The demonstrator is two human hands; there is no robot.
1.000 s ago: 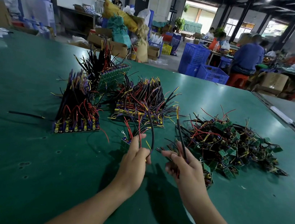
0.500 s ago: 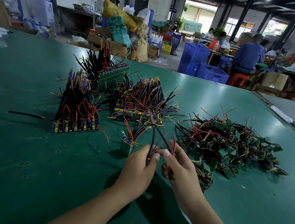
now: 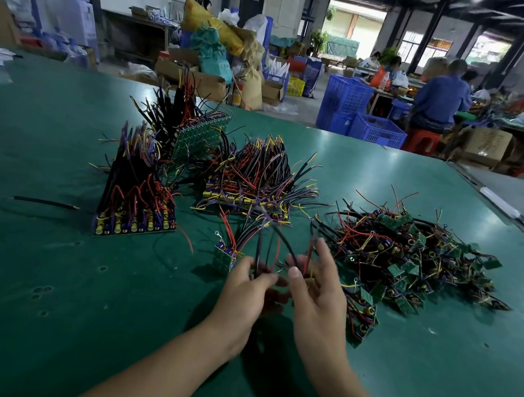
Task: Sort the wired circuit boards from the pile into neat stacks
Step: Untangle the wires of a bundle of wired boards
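A loose pile of small green wired circuit boards (image 3: 410,256) lies on the right of the green table (image 3: 42,268). Three neat stacks stand left of it: one at the front left (image 3: 135,204), one leaning behind it (image 3: 192,134), one in the middle (image 3: 252,183). A small started stack (image 3: 224,255) stands just left of my hands. My left hand (image 3: 245,292) pinches a bundle of black and red wires (image 3: 267,249) that rise from between both hands. My right hand (image 3: 316,290) holds the same wires with its thumb, fingers partly spread. The board under them is hidden.
A single black wire (image 3: 44,202) lies on the table at the left. Blue crates (image 3: 360,114), cardboard boxes and sacks stand beyond the table's far edge. People sit working at benches at the back right. A second table edge (image 3: 502,205) runs along the right.
My hands have come together and dropped nearer the table. The wires that the right hand held up alone are now gripped by both hands, bent over between them.
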